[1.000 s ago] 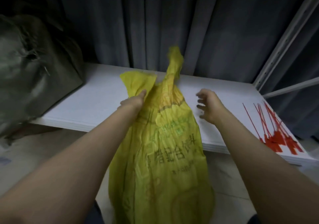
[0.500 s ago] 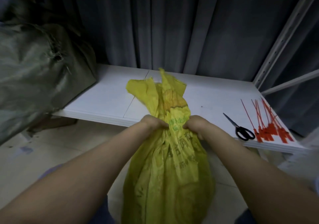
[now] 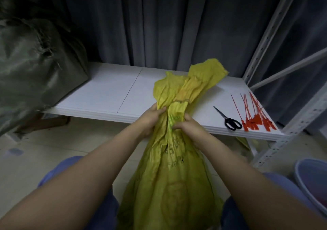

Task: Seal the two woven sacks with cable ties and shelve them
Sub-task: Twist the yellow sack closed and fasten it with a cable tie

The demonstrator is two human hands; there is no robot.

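Note:
A yellow woven sack [image 3: 169, 182] stands on the floor between my knees, in front of a low white shelf [image 3: 113, 95]. Both hands squeeze its neck: my left hand [image 3: 150, 120] from the left, my right hand [image 3: 190, 128] from the right. Above them the loose sack mouth fans out over the shelf. A dark green woven sack [image 3: 33, 67] rests on the shelf's left end. Several red cable ties [image 3: 254, 118] lie on the shelf's right end.
Black-handled scissors [image 3: 228, 119] lie just left of the ties. A white perforated rack post [image 3: 265, 33] rises at the right, with grey curtains behind. A blue basin [image 3: 313, 182] sits on the floor at the lower right.
My right hand came in from open air and closed on the sack neck opposite the left hand. The neck is now bunched tighter, and the view pulled back, bringing scissors and basin into sight.

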